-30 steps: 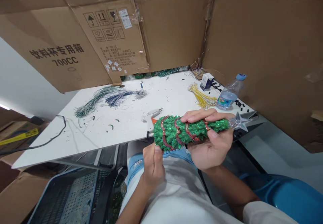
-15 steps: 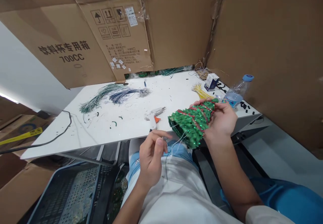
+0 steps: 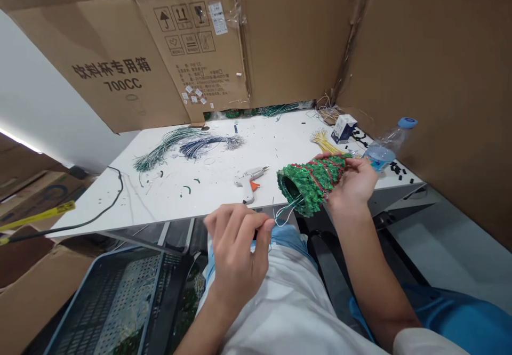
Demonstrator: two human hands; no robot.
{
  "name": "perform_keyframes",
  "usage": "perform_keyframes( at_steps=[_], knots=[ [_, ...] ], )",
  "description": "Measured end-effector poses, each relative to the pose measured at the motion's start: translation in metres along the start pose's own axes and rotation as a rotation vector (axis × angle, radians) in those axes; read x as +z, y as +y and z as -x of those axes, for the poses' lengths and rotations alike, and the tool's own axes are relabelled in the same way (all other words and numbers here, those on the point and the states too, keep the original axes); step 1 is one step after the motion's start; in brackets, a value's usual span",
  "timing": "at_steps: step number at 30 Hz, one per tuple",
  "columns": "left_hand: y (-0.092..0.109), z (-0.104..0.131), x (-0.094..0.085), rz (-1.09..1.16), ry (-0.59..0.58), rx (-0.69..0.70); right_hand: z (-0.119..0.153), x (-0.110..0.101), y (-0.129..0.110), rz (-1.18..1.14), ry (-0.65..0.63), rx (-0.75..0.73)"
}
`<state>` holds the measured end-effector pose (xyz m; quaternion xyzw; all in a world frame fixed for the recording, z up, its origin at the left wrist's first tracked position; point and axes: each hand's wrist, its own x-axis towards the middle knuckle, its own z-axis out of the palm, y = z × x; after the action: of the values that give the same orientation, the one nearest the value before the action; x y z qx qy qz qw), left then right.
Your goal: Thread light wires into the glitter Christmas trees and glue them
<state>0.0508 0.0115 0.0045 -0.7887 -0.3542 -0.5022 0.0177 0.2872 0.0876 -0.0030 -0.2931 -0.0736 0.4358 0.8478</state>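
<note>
A green tinsel Christmas tree (image 3: pixel 308 182) with red garland lies tilted on its side, its hollow base facing left. My right hand (image 3: pixel 352 184) is wrapped around its narrower end. Thin green and white wires (image 3: pixel 288 208) come out of the open base. My left hand (image 3: pixel 240 243) pinches these wires between thumb and forefinger, left of the base. Just beyond my left hand, a white glue gun (image 3: pixel 250 182) with an orange trigger lies on the white table (image 3: pixel 216 184).
Bundles of green wires (image 3: pixel 168 144) and blue wires (image 3: pixel 208 146) lie at the table's left. Yellow wires (image 3: pixel 323 140), a small box (image 3: pixel 344 128) and a water bottle (image 3: pixel 386 147) stand at the right. Cardboard (image 3: pixel 296 40) walls the back. A plastic crate (image 3: pixel 94 269) sits below left.
My left hand has turned over, back upward, and now pinches the wires at the base. The tree's open end has turned more toward me. The view has shifted slightly left.
</note>
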Motion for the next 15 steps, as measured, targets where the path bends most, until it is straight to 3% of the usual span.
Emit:
perform_keyframes(
  at_steps=[2,5,8,12,15],
  knots=[
    [0.002,0.003,-0.001,0.179,-0.103,-0.089,0.0,0.002,-0.001,0.008,0.046,0.022],
    [0.006,0.01,-0.001,0.448,-0.324,-0.34,0.0,0.004,-0.003,0.017,0.066,0.053],
    [0.011,0.014,-0.001,0.584,-0.487,-0.479,-0.001,0.004,-0.005,0.0,0.065,0.068],
    [0.015,0.017,0.001,0.522,-0.583,-0.41,-0.004,0.001,-0.007,-0.01,0.068,0.068],
    [0.013,0.02,0.005,0.384,-0.532,-0.309,-0.007,-0.004,-0.007,0.009,0.03,0.059]
  ],
)
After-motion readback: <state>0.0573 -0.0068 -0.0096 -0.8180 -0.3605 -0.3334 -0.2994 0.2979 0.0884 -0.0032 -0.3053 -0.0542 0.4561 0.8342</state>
